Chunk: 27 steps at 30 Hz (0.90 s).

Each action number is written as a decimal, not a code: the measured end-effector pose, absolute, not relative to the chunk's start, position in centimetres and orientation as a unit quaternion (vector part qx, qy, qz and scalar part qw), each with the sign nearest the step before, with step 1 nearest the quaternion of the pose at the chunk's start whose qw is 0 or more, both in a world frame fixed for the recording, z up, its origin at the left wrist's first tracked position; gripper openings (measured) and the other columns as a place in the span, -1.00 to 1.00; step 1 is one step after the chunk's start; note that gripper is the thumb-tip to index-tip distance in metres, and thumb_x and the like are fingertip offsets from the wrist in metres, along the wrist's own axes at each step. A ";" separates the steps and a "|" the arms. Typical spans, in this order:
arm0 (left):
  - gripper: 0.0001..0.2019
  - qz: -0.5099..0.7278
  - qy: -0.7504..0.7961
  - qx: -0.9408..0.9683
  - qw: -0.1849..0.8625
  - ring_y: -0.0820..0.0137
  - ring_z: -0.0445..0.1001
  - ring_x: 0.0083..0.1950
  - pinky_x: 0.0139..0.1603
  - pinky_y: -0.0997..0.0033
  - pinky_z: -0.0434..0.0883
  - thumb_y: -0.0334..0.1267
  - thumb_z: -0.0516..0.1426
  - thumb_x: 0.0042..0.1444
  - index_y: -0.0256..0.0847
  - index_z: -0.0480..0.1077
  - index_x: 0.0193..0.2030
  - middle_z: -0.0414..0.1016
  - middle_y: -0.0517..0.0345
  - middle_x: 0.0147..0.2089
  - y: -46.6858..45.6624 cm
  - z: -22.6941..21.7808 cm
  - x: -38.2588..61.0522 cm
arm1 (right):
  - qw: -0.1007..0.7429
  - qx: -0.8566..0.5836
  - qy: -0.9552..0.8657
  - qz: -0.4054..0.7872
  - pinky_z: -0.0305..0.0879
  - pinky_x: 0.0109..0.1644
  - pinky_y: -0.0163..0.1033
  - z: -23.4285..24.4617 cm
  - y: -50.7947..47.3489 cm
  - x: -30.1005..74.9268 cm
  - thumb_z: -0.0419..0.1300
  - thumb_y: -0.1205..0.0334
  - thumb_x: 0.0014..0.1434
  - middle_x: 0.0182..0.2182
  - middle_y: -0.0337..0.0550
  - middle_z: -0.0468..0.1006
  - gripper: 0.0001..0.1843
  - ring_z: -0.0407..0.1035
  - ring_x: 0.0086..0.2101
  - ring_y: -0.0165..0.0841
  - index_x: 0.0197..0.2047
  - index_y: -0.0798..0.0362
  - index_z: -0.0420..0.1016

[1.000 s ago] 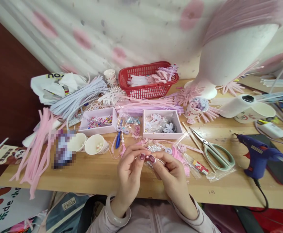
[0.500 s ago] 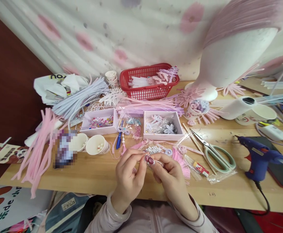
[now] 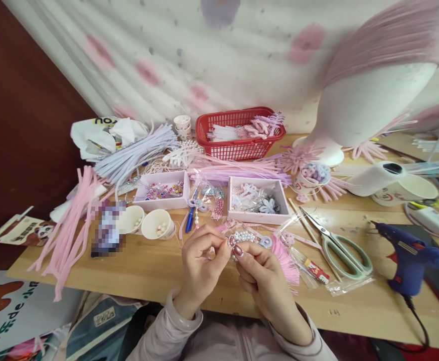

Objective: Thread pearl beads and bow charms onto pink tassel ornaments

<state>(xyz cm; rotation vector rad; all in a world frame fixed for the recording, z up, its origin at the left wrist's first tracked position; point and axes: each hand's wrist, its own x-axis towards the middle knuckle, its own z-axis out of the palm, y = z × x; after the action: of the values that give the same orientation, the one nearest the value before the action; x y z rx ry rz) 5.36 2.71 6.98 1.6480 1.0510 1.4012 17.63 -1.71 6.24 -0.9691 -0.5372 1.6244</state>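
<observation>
My left hand (image 3: 203, 263) and my right hand (image 3: 263, 273) meet over the front of the wooden table, thumbs and forefingers pinched close together. Whatever small piece they hold is mostly covered by the fingertips; a few pearly beads show right beneath them. Just behind the fingers lies a cluster of pearl beads (image 3: 245, 236). A pale blue looped chenille piece (image 3: 265, 241) and a pink tassel (image 3: 285, 259) are beside my right hand. Left of my fingers are a blue pen (image 3: 189, 218) and a paper cup (image 3: 155, 223) with beads in it.
Scissors (image 3: 345, 248), a lighter (image 3: 316, 271) and a blue hot glue gun (image 3: 405, 253) lie to the right. Two white boxes (image 3: 259, 216) of ornaments, a red basket (image 3: 238, 150) and bundles of chenille stems (image 3: 136, 153) stand behind. A white mannequin head (image 3: 370, 100) rises at the back right.
The view has tilted and shifted slightly, so the table items sit a little farther right. My fingertips stay together, with the right thumb and the small piece turned slightly.
</observation>
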 end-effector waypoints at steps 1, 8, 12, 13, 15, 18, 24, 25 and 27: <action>-0.73 0.543 0.410 0.633 0.370 0.41 0.42 -0.46 -0.38 0.43 0.36 -0.31 0.24 0.16 -0.16 0.49 -0.57 0.47 0.18 -0.52 2.8 6.8 5.4 | 0.558 -0.407 -0.222 0.689 -0.32 -0.67 -0.43 6.3 -1.7 17.6 0.47 -0.11 0.00 -0.72 -0.56 -0.07 -0.57 -0.31 -0.67 -0.59 -0.40 0.07 0.49; -0.77 0.531 0.407 0.594 0.446 0.34 0.54 -0.28 -0.24 0.43 0.45 -0.22 0.21 0.26 -0.15 0.64 -0.40 0.59 0.10 -0.37 2.4 6.3 6.1 | 0.575 -0.433 -0.197 0.665 -0.28 -0.67 -0.44 5.9 -1.7 17.6 0.49 -0.15 -0.06 -0.74 -0.58 -0.07 -0.53 -0.30 -0.68 -0.61 -0.38 0.09 0.55; -0.78 0.537 0.410 0.545 0.497 0.29 0.57 -0.20 -0.18 0.39 0.49 -0.18 0.22 0.25 -0.15 0.65 -0.38 0.62 0.05 -0.28 2.0 5.8 6.4 | 0.585 -0.460 -0.218 0.632 -0.24 -0.65 -0.42 5.5 -2.0 17.6 0.47 -0.21 -0.05 -0.75 -0.55 -0.02 -0.50 -0.25 -0.69 -0.61 -0.37 0.11 0.59; -0.79 0.538 0.410 0.532 0.509 0.29 0.57 -0.18 -0.17 0.38 0.49 -0.17 0.23 0.24 -0.14 0.65 -0.37 0.62 0.05 -0.27 1.8 5.6 6.5 | 0.587 -0.464 -0.227 0.623 -0.23 -0.65 -0.42 5.5 -2.0 17.6 0.46 -0.21 -0.04 -0.75 -0.54 -0.01 -0.50 -0.24 -0.69 -0.60 -0.38 0.11 0.59; -0.80 0.534 0.411 0.503 0.541 0.27 0.57 -0.14 -0.14 0.38 0.49 -0.14 0.25 0.22 -0.14 0.66 -0.35 0.62 0.04 -0.23 1.6 5.3 6.5 | 0.590 -0.474 -0.247 0.606 -0.22 -0.64 -0.40 5.4 -2.1 17.6 0.44 -0.22 -0.01 -0.75 -0.51 0.03 -0.50 -0.19 -0.69 -0.59 -0.39 0.11 0.60; -0.77 0.519 0.418 0.452 0.593 0.25 0.56 -0.07 -0.07 0.37 0.48 -0.07 0.26 0.20 -0.16 0.68 -0.28 0.62 0.01 -0.17 1.3 4.8 6.6 | 0.591 -0.484 -0.272 0.586 -0.23 -0.63 -0.40 5.3 -2.2 17.6 0.41 -0.21 0.04 -0.74 -0.47 0.08 -0.51 -0.14 -0.68 -0.58 -0.40 0.11 0.59; -0.72 0.518 0.423 0.391 0.632 0.25 0.53 -0.02 -0.01 0.36 0.48 0.01 0.36 0.05 -0.18 0.68 -0.28 0.60 0.01 -0.10 1.2 4.9 6.9 | 0.603 -0.482 -0.260 0.580 -0.26 -0.62 -0.40 5.5 -2.2 17.7 0.44 -0.23 0.00 -0.74 -0.46 0.09 -0.49 -0.15 -0.68 -0.59 -0.38 0.11 0.60; -0.73 0.526 0.421 0.387 0.630 0.30 0.53 -0.08 -0.06 0.41 0.48 0.00 0.38 0.03 -0.17 0.67 -0.31 0.59 0.04 -0.13 1.2 5.0 6.9 | 0.605 -0.481 -0.259 0.579 -0.25 -0.62 -0.40 5.6 -2.2 17.7 0.44 -0.24 -0.02 -0.74 -0.46 0.09 -0.49 -0.15 -0.68 -0.60 -0.38 0.11 0.61; -0.76 0.535 0.414 0.389 0.625 0.38 0.50 -0.17 -0.19 0.49 0.47 -0.04 0.39 0.01 -0.17 0.63 -0.36 0.54 0.11 -0.18 1.3 5.1 6.8 | 0.609 -0.482 -0.257 0.575 -0.25 -0.61 -0.40 5.7 -2.2 17.7 0.45 -0.24 -0.03 -0.73 -0.45 0.11 -0.49 -0.14 -0.67 -0.60 -0.37 0.10 0.62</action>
<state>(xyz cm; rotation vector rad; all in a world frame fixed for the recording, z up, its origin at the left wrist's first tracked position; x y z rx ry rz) 6.79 1.30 5.06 0.8919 0.9501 1.2279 17.67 -2.22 5.69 -1.1127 -0.5931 1.3283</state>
